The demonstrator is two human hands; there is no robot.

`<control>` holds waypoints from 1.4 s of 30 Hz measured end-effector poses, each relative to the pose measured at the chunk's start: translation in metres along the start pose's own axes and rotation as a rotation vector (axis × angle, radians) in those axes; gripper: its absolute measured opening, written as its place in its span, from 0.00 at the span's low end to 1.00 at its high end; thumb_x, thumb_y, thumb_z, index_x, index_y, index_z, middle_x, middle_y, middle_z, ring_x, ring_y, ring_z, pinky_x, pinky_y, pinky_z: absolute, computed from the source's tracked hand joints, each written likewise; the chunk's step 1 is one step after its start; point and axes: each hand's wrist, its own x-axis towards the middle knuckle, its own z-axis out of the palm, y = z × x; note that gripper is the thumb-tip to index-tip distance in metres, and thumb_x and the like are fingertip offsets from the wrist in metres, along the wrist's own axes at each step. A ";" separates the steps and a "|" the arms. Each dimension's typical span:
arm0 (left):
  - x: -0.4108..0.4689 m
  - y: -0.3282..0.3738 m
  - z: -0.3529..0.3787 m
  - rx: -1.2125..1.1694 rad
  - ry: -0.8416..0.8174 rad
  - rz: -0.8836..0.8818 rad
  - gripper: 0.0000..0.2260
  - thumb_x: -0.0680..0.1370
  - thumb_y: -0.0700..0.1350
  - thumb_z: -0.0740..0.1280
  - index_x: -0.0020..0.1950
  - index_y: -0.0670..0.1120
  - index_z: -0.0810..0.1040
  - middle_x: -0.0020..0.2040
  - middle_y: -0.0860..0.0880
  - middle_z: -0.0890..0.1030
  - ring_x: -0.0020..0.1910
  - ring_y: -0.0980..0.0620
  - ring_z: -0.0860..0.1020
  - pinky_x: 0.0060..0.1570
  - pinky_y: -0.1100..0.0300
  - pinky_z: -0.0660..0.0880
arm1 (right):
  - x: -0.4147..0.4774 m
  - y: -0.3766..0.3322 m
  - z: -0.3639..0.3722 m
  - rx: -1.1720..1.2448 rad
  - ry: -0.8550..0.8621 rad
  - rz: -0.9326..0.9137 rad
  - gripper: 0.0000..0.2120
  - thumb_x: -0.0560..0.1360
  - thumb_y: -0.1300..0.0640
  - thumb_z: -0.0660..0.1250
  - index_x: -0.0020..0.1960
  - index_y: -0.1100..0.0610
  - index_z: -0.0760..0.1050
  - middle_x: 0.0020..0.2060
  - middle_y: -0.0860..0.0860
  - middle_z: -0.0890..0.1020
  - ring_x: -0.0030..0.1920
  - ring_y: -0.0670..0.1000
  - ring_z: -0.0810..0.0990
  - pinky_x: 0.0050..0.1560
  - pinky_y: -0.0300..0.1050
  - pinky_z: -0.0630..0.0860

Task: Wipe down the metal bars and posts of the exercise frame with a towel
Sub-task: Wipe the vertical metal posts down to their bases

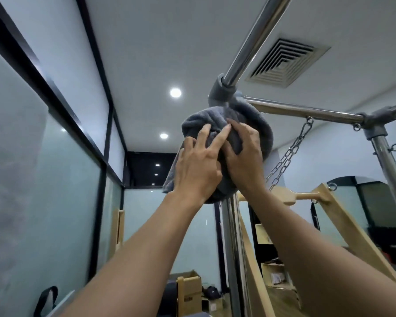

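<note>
While both arms reach overhead, the towel [258, 129] sits bunched round the head of the upright post [228, 248], touching the underside of the grey corner fitting [220, 92], just off frame centre toward 12 o'clock.

- Post axis: runs 12 to 6 o'clock. Bare metal shows only below the bundle, at 6 o'clock from both hands.
- Bars off the fitting: top bar [252, 42] goes toward 1 o'clock, cross bar [306, 110] toward 3 o'clock. A chain [290, 152] hangs from the cross bar.
- Left hand [197, 168]: at 9 o'clock of the bundle, fingers [220, 136] splayed and near straight, laid flat on the cloth. It presses rather than clasps.
- Right hand [244, 156]: at 3 o'clock, touching the left, and slightly higher on the post. Its fingers curl over the cloth and clasp it to the post.

Judgement: the right hand carries the grip, so a stroke down toward 6 o'clock looks most direct. The cross bar lies on that hand's side too.
</note>
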 end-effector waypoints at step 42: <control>-0.004 0.005 0.064 -0.376 0.023 -0.109 0.28 0.83 0.49 0.54 0.80 0.47 0.47 0.80 0.47 0.50 0.78 0.48 0.53 0.75 0.48 0.59 | -0.009 0.039 -0.001 0.146 -0.070 0.093 0.20 0.79 0.49 0.62 0.71 0.45 0.67 0.63 0.48 0.75 0.63 0.44 0.73 0.66 0.46 0.70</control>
